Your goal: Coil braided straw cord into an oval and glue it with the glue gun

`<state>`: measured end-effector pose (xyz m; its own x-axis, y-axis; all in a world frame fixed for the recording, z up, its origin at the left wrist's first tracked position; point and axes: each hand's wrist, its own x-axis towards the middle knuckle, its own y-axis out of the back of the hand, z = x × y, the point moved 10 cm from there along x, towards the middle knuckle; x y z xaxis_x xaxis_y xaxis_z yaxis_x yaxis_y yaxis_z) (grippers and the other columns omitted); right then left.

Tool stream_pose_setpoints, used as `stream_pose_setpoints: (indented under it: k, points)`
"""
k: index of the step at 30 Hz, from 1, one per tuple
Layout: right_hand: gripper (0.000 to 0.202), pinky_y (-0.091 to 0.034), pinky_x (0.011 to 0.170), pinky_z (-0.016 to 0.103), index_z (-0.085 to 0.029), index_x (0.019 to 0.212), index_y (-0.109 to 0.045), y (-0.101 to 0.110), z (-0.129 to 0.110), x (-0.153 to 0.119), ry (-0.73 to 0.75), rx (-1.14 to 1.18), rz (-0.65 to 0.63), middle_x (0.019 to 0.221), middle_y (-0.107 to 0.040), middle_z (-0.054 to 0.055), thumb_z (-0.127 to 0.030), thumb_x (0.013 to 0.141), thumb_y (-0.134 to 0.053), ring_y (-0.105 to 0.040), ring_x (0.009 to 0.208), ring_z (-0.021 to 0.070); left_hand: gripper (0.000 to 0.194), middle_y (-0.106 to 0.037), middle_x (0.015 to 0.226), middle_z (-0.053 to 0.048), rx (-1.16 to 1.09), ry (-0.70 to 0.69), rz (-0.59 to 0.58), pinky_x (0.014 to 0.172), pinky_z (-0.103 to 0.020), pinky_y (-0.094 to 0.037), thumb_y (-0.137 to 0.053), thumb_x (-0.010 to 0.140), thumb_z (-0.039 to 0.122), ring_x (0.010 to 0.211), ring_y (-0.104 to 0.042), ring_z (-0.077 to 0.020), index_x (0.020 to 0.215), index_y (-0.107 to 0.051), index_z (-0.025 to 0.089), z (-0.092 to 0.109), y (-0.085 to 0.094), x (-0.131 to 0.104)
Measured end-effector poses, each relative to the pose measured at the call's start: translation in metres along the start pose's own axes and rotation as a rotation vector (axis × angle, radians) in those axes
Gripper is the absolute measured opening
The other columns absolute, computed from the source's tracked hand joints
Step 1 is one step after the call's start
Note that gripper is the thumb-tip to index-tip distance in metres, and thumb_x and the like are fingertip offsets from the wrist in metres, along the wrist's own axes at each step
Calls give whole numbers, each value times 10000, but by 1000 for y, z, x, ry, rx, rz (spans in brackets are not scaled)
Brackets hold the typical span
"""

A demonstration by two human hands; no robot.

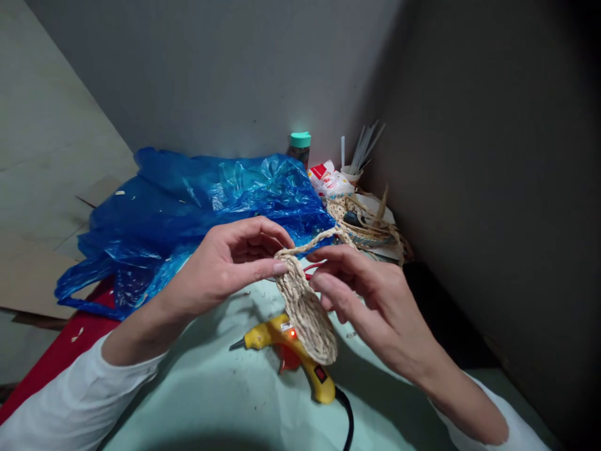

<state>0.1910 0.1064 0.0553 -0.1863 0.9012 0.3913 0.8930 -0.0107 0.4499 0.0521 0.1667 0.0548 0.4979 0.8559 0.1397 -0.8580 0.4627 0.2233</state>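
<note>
The woven piece (pixel 307 313) is pinched by the left hand (pixel 228 263); the right hand (pixel 369 291) is curled, hold unclear; the braided cord (pixel 319 239) is best laid untwisted

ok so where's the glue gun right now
In the head view, the glue gun lies on the pale green surface, just below the picture's centre, partly hidden by the woven piece in the left hand.
</note>
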Motion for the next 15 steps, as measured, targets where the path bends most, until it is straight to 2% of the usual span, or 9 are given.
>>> stream_pose_setpoints:
  k: [3,6,11,13,15]
  points:
    - [196,-432,540,195,-189,1086,-657,11,23,-14,-120,-52,13,758,-652,-29,-343,1035,-547,-598,595,85,164,-727,824,4,-64,44,-3,687,-177,-531,-807,762,215,747,-663,-115,906,-730,196,-4,10,4]
    - [244,-443,583,236,-180,1071,-662,9,46,-37,-207,-167,-64,831,-671,17,-378,1044,-523,-614,655,127,176,-719,790,14,-138,42,41,662,-169,-518,-822,726,182,709,-651,-102,879,-738,199,-5,30,9]
    - [381,-414,705,321,-158,1014,-637,-32,69,-79,-384,-331,-328,931,-662,80,-499,1035,-469,-609,786,214,260,-700,766,25,-291,69,158,614,-184,-514,-841,644,166,657,-645,-103,872,-717,184,-9,63,16]
    - [421,-362,686,326,-155,967,-625,-50,68,-86,-434,-372,-364,897,-639,78,-566,987,-535,-576,754,229,279,-693,740,32,-323,71,185,631,-195,-525,-845,627,161,645,-641,-100,867,-703,176,-9,68,17]
    - [393,-296,664,315,-144,958,-613,-65,64,-86,-467,-405,-365,900,-624,88,-537,940,-620,-544,742,236,293,-696,732,32,-338,60,193,660,-210,-539,-848,625,158,656,-647,-106,876,-697,170,-8,70,17]
